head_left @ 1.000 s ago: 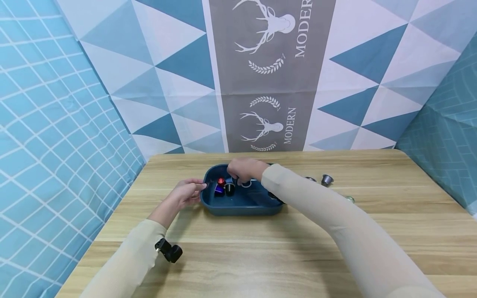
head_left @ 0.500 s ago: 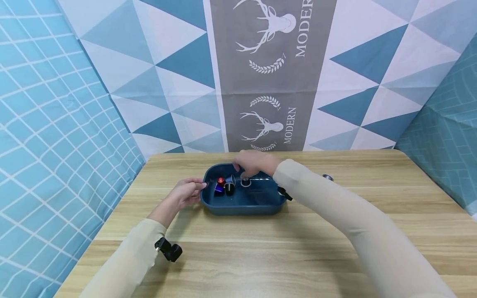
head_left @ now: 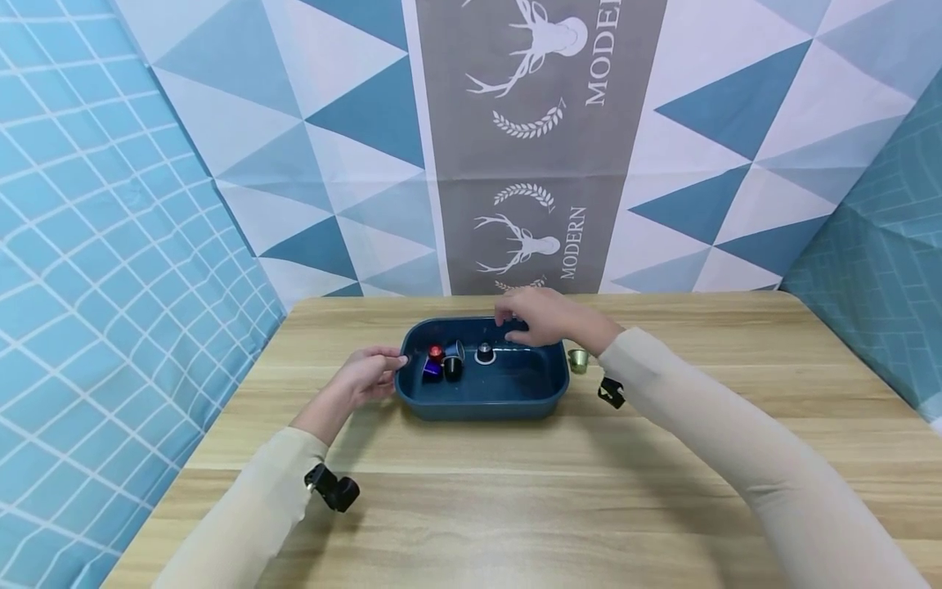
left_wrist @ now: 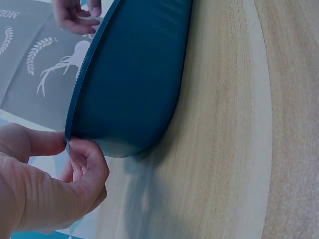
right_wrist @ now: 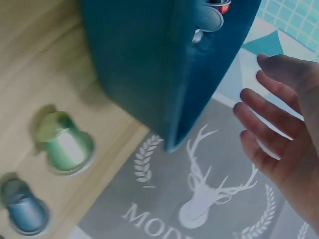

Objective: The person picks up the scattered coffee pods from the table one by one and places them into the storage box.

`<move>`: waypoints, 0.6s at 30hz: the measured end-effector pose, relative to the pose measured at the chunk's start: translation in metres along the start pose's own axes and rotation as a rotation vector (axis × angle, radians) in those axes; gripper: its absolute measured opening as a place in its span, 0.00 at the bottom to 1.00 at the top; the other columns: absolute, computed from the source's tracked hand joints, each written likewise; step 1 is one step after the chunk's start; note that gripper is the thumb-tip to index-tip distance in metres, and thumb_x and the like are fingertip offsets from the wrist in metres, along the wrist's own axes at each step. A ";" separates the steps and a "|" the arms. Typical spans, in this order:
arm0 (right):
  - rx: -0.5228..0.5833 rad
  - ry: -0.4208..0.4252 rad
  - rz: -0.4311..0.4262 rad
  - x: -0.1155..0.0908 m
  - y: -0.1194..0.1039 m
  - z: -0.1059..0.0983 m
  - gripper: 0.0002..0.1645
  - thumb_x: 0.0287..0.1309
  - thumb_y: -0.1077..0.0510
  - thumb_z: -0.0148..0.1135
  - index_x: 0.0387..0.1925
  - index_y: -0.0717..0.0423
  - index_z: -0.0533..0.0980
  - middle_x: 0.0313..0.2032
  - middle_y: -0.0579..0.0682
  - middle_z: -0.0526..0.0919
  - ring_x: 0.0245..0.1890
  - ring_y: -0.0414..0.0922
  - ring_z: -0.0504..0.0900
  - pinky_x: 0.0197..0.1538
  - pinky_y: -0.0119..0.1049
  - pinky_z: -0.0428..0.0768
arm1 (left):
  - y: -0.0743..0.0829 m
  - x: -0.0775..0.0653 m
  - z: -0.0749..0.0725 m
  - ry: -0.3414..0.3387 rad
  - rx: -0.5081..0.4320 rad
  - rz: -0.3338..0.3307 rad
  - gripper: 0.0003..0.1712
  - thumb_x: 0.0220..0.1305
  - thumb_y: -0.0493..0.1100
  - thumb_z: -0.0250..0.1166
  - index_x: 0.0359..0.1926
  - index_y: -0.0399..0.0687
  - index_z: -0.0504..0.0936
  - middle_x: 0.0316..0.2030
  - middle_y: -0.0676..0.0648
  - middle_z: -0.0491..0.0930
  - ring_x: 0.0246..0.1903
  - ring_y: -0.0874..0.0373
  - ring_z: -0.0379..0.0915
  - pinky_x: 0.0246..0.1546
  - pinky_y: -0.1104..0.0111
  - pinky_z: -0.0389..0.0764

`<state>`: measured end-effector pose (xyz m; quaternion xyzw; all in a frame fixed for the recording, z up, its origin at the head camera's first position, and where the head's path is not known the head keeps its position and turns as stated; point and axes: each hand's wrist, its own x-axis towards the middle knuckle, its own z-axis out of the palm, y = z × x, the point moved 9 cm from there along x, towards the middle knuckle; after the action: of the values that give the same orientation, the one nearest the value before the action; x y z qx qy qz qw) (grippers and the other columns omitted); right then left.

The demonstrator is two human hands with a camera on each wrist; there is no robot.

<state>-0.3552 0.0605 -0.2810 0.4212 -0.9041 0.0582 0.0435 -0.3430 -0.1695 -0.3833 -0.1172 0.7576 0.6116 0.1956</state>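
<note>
A dark blue tub (head_left: 478,411) stands on the wooden table. My left hand (head_left: 364,378) pinches the rim at its left end, thumb and fingers on either side of the wall, as the left wrist view also shows. Inside, at the left, a red coffee capsule (head_left: 436,353), a purple one (head_left: 432,371), a black one (head_left: 452,370) and a blue one with a silvery face (head_left: 457,350) lie clustered. A dark capsule with a pale rim (head_left: 485,353) sits apart near the middle. Over the tub's back right part hovers my right hand (head_left: 543,316), fingers spread and holding nothing.
Just right of the tub, a green capsule (head_left: 578,361) is on the table, partly near my right forearm. The right wrist view shows a blue-grey capsule (right_wrist: 26,208) beside it. A patterned cloth wall (head_left: 368,164) rises behind the table.
My right hand has moved right and away from the capsule cluster, leaving the blue capsule there. The green capsule has come into clear sight. My left hand stays on the rim.
</note>
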 end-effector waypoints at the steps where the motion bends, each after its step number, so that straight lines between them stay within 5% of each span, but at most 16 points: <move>1: 0.004 0.019 -0.001 -0.003 0.002 -0.001 0.11 0.57 0.55 0.66 0.41 0.53 0.78 0.39 0.51 0.80 0.38 0.45 0.79 0.45 0.42 0.79 | 0.000 0.000 0.000 0.003 0.000 -0.002 0.24 0.69 0.41 0.58 0.63 0.40 0.66 0.30 0.55 0.74 0.25 0.66 0.70 0.30 0.75 0.76; 10: 0.024 0.189 -0.012 -0.033 0.008 -0.001 0.13 0.57 0.56 0.66 0.43 0.55 0.78 0.42 0.49 0.82 0.40 0.47 0.81 0.45 0.40 0.80 | 0.001 0.000 0.002 0.002 0.018 -0.003 0.24 0.68 0.41 0.58 0.63 0.40 0.67 0.30 0.55 0.74 0.26 0.66 0.70 0.33 0.74 0.77; 18: 0.045 0.307 0.067 -0.060 0.022 -0.002 0.14 0.57 0.54 0.66 0.44 0.55 0.77 0.41 0.51 0.81 0.37 0.48 0.81 0.40 0.39 0.79 | 0.001 -0.002 0.001 -0.007 0.013 0.011 0.26 0.69 0.42 0.58 0.64 0.39 0.65 0.29 0.56 0.75 0.25 0.67 0.71 0.32 0.75 0.77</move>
<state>-0.3332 0.1202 -0.2885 0.3777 -0.8988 0.1435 0.1700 -0.3417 -0.1680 -0.3820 -0.1097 0.7615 0.6082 0.1956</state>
